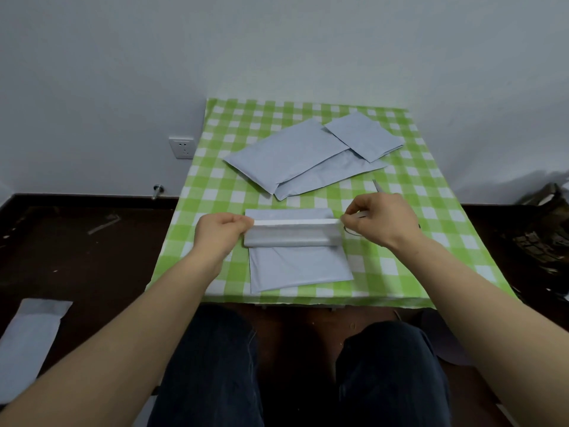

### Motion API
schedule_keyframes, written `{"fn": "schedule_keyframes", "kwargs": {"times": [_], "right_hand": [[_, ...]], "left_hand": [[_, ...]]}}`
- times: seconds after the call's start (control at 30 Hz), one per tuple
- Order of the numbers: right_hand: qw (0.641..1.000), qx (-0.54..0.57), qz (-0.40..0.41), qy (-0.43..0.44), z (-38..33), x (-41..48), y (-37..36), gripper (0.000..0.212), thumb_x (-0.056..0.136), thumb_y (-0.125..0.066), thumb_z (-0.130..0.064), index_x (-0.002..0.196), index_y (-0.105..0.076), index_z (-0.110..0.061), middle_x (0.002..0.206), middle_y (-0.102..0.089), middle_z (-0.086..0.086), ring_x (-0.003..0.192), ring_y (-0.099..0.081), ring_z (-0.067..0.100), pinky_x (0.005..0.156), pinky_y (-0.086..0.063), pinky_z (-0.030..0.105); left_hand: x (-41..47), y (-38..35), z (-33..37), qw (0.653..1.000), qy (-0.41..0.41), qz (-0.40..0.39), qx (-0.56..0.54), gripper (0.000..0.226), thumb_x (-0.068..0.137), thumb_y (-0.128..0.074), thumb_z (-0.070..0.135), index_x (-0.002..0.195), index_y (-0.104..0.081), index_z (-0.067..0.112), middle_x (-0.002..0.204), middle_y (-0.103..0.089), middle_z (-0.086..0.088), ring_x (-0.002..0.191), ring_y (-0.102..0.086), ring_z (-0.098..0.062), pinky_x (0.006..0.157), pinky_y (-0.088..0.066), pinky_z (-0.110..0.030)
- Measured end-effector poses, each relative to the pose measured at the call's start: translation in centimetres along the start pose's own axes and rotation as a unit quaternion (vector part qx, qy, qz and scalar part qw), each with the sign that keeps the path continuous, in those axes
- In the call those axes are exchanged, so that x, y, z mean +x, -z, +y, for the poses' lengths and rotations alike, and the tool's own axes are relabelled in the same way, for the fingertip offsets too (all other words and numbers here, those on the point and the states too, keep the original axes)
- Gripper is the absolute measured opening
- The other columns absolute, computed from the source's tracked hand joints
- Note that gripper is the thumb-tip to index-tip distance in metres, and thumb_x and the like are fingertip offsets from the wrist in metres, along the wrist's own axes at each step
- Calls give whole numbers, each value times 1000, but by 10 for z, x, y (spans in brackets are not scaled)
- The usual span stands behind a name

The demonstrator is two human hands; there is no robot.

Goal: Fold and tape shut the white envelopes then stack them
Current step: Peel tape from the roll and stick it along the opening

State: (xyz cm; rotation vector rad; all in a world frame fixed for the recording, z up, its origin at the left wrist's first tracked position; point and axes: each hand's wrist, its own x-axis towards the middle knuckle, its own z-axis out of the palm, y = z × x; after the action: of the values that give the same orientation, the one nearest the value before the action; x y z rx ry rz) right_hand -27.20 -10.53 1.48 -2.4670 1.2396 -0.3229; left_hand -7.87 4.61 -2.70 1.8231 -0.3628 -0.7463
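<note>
A white envelope lies at the near middle of the green checked table, its top flap folded over towards me. My left hand pinches the left end of a white strip along the flap's upper edge. My right hand pinches the strip's right end. Farther back lie two flat unfolded envelopes, overlapping. A smaller folded envelope rests on their right end.
A thin metal tool pokes out behind my right hand. Another white envelope lies on the dark floor at the left. A wall socket is left of the table, and a dark bag at the right. My knees are under the table's near edge.
</note>
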Motion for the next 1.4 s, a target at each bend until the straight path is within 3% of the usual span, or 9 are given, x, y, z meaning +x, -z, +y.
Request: {"fn": "schedule_keyframes", "kwargs": {"times": [0.1, 0.3, 0.43, 0.7, 0.87, 1.1, 1.4], "right_hand": [[999, -23, 24, 6, 0, 4, -1, 12, 84, -60, -29, 85, -69, -21, 74, -67, -4, 69, -50, 12, 88, -35, 24], [993, -100, 45, 42, 4, 5, -13, 19, 89, -55, -33, 92, -68, -20, 83, -71, -3, 57, -33, 8, 92, -27, 26], [989, -128, 51, 55, 5, 3, -19, 21, 89, -54, -34, 91, -69, -20, 78, -71, -3, 69, -42, 18, 90, -28, 26], [987, -140, 56, 52, 2, 8, -22, 22, 90, -52, -36, 93, -68, -21, 82, -73, 0, 70, -42, 18, 89, -28, 27], [987, -139, 60, 55, 4, 12, -28, 20, 88, -52, -33, 88, -67, -21, 81, -73, -2, 67, -46, 19, 89, -27, 26], [984, -158, 63, 59, 7, 14, -36, 20, 88, -51, -31, 86, -67, -19, 76, -71, 0, 65, -51, 23, 88, -27, 28], [982, -168, 58, 68, 8, 14, -39, 21, 89, -50, -32, 87, -67, -18, 78, -71, 0, 74, -61, 23, 89, -26, 28]], "left_hand": [[6, -1, 6, 1000, 1, 5, 3, 16, 82, -70, 13, 95, -70, 3, 92, -67, -6, 65, -51, -8, 92, -47, -37], [16, -4, -4, 1000, 5, 12, 26, 8, 80, -72, 14, 75, -67, 12, 93, -69, -6, 96, -63, -21, 92, -48, -33], [19, -3, -13, 999, 11, 17, 29, 10, 78, -74, 17, 70, -68, 17, 90, -70, -5, 95, -65, -22, 94, -50, -41], [25, -3, -13, 999, 11, 18, 24, 7, 79, -74, 18, 74, -70, 15, 94, -71, -6, 97, -65, -24, 94, -50, -43], [28, -6, -15, 999, 1, 21, 48, 13, 81, -72, 18, 68, -68, 14, 87, -65, 3, 99, -62, -20, 95, -48, -37], [31, -8, -20, 995, -37, 23, 91, 19, 84, -69, 19, 89, -73, 1, 94, -62, 3, 93, -58, -15, 86, -44, -26], [35, -8, -24, 987, -62, 36, 140, 22, 84, -69, 22, 83, -73, 1, 101, -70, -5, 95, -63, -22, 86, -50, -33]]}}
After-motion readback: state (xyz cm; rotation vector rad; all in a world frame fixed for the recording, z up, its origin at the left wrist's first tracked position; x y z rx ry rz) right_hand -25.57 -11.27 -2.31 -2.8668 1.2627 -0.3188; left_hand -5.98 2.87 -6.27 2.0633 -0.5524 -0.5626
